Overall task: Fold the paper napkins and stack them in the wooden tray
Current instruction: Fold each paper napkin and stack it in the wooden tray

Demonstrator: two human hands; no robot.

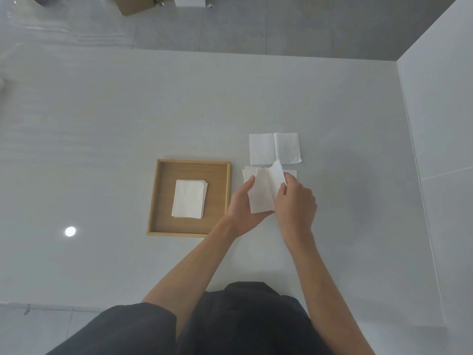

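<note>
The left hand (244, 208) lies palm-up beneath a paper napkin (265, 193), thumb closed on its left edge, while the right hand (294, 201) pinches the raised right flap between thumb and fingertips — a grip that appears suited to carrying that flap over into a fold. Under and just beyond the hands lie more napkins (290, 173), and farther off an opened napkin (275, 148) rests flat on the white table (128, 111), within reach as supply. The wooden tray (189, 162) sits just left of the hands, holding a stack of folded napkins (190, 198) — placed so that each finished piece likely needs only a short sideways transfer.
</note>
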